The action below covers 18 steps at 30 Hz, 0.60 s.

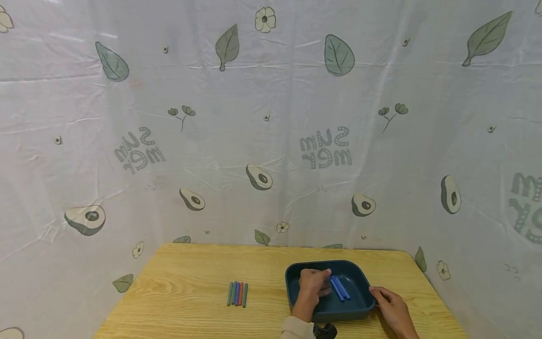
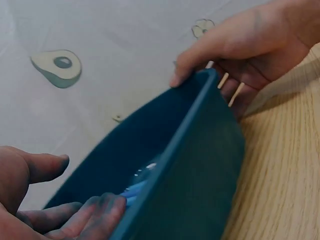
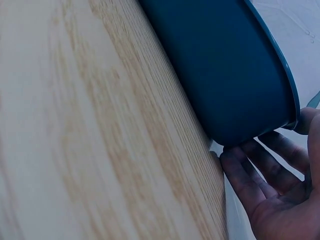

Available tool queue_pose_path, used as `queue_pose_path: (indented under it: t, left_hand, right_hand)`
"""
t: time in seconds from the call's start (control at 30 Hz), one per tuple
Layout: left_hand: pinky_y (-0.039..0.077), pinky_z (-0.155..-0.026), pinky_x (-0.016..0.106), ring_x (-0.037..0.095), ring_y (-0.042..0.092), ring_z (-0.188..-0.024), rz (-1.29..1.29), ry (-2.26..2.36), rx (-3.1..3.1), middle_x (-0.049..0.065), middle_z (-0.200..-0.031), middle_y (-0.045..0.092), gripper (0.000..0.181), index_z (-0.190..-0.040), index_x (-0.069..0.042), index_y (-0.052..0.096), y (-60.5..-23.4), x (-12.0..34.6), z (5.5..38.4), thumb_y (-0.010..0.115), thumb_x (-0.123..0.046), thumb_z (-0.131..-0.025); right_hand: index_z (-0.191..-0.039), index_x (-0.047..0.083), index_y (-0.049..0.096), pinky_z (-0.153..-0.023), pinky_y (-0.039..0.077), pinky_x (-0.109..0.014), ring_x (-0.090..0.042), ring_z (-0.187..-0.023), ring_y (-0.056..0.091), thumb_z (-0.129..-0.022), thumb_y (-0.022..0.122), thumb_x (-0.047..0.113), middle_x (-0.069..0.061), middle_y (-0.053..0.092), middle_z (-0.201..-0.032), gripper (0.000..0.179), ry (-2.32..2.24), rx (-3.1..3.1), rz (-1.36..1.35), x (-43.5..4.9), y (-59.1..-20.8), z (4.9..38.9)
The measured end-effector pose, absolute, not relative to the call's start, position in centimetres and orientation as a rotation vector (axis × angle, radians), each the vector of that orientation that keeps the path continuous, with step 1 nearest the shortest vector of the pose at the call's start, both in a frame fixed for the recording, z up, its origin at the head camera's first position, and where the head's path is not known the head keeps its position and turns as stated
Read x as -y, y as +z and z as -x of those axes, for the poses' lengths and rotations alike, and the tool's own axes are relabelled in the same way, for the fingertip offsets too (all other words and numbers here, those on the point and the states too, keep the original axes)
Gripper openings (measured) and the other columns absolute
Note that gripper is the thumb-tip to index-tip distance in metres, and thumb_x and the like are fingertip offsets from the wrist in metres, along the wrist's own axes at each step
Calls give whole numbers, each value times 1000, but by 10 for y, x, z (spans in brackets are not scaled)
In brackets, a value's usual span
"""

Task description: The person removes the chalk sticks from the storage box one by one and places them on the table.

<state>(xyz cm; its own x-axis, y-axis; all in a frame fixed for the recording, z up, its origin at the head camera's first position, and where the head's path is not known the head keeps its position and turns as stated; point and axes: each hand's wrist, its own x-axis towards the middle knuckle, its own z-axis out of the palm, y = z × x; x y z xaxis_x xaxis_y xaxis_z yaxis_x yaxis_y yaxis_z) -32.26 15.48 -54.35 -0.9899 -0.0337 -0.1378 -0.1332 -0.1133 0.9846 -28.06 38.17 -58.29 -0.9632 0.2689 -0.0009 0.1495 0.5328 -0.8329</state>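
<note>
A dark blue plastic tub [image 1: 343,316] stands on the right side of the table. A few blue sticks [image 1: 338,289] lie on its floor. My left hand [image 1: 312,286] reaches in over the tub's left part, close beside those sticks. In the left wrist view, the thumb and fingers [image 2: 102,215] of that hand are spread apart with nothing between them. My right hand [image 1: 393,308] holds the tub at its right side. As the right wrist view shows, the thumb is at the rim and the fingers [image 3: 272,170] bend against the outer wall.
Left of the tub, several green, blue and red sticks [image 1: 237,294] lie side by side in a row on the wooden table [image 1: 190,273]. A patterned plastic sheet [image 1: 288,117] hangs behind the table and along both sides. The left wrist wears a black strap [image 1: 324,331].
</note>
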Motion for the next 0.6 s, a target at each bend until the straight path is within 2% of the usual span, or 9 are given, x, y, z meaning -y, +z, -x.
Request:
queue_pose_path:
  t: [0.33,0.47,0.6]
  left_hand:
    - [69,-70,43,29,80,-80,340,2191,-2116,18,-91,78,14,-95,2,76,-558,-170,335,84,-9,-92]
    - [68,-67,44,26,79,-75,360,2158,-2156,14,-85,78,12,-85,-1,75,-561,-176,336,85,-5,-89]
    - [66,-59,40,21,74,-65,381,2156,-2212,14,-74,76,16,-77,-3,71,-565,-184,337,85,0,-85]
  right_hand:
    - [-137,-1,71,-105,54,-62,-54,-136,57,-108,51,63,-27,68,-141,73,1421,2645,365,-381,-582,280]
    - [-136,-1,71,-105,54,-62,-53,-136,58,-109,51,60,-27,68,-141,70,1407,2651,341,-381,-583,281]
    - [-136,-1,71,-106,54,-61,-53,-136,58,-111,52,56,-27,68,-141,65,1397,2655,328,-383,-584,281]
